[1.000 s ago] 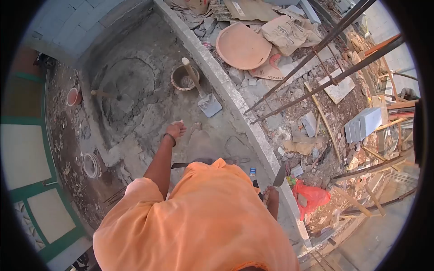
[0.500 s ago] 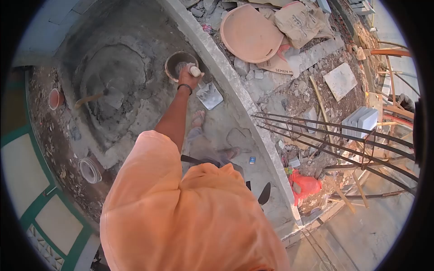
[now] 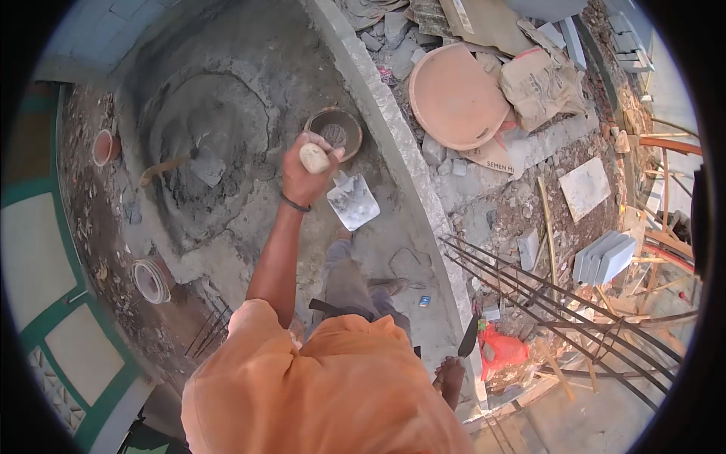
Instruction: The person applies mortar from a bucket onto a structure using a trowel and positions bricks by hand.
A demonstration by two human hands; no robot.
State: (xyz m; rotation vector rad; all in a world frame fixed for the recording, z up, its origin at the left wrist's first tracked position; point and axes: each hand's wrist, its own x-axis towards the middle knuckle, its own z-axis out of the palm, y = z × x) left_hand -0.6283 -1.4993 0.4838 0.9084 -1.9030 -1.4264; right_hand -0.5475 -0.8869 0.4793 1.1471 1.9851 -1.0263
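Note:
My left hand (image 3: 306, 168), with a dark bracelet at the wrist, is closed around the pale, rounded handle of a square-bladed trowel (image 3: 354, 203). Its flat blade, smeared with grey, shows just below and right of the fingers. Right behind the hand stands a round bucket (image 3: 349, 135) with some grey material inside. At the lower right my right hand (image 3: 449, 374), partly hidden by the orange shirt, grips a trowel (image 3: 470, 337) with a dark, pointed blade.
A pit of wet grey mortar (image 3: 204, 129) lies to the left, with a wooden-handled hoe (image 3: 166, 171) in it. A low concrete wall (image 3: 393, 136) runs along my right. Beyond are a terracotta basin (image 3: 457, 94), rubble, grey slabs (image 3: 605, 257) and projecting steel bars (image 3: 560, 303).
My left hand has drawn back from over the bucket toward me, and the square-bladed trowel has moved with it. My right hand has come into view with the pointed trowel. The view has shifted.

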